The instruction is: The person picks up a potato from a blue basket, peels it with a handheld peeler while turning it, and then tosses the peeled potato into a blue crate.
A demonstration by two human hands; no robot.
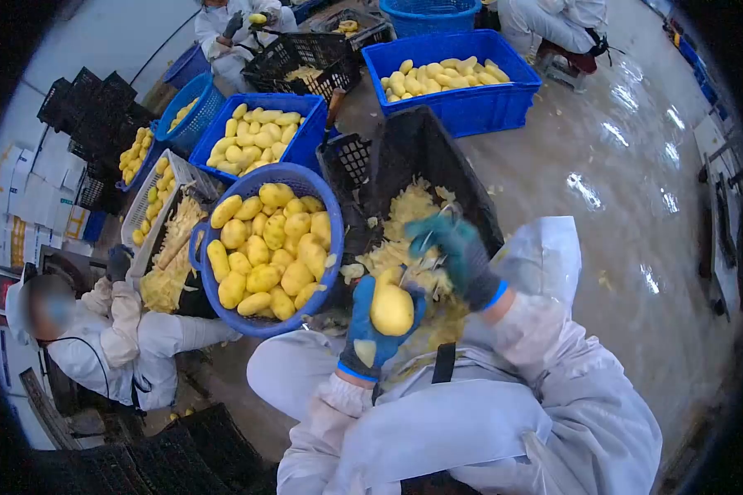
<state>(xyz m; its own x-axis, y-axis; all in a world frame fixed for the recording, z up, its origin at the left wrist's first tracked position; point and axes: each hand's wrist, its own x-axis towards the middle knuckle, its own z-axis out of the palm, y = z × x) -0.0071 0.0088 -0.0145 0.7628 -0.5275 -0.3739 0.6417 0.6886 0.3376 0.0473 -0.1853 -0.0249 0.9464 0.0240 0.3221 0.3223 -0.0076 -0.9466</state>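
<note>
My left hand (363,328), in a blue-and-grey glove, is closed around a peeled yellow potato (391,312). A pale scrap of peel sticks to the glove. My right hand (461,254), in a green-and-grey glove, is closed at the upper right of the potato and smeared by motion. It grips a peeler (432,262), of which only thin, blurred metal parts show. Below both hands, potato peelings (404,216) lie heaped in a black crate (425,140). Left of my left hand stands a round blue basket (332,272) full of yellow potatoes.
Blue bins of potatoes (462,115) (309,132) stand ahead. A white crate (132,216) holds more at the left. A co-worker (140,346) sits at left; other people (223,37) (553,33) sit at the back. The floor (586,206) at right looks wet.
</note>
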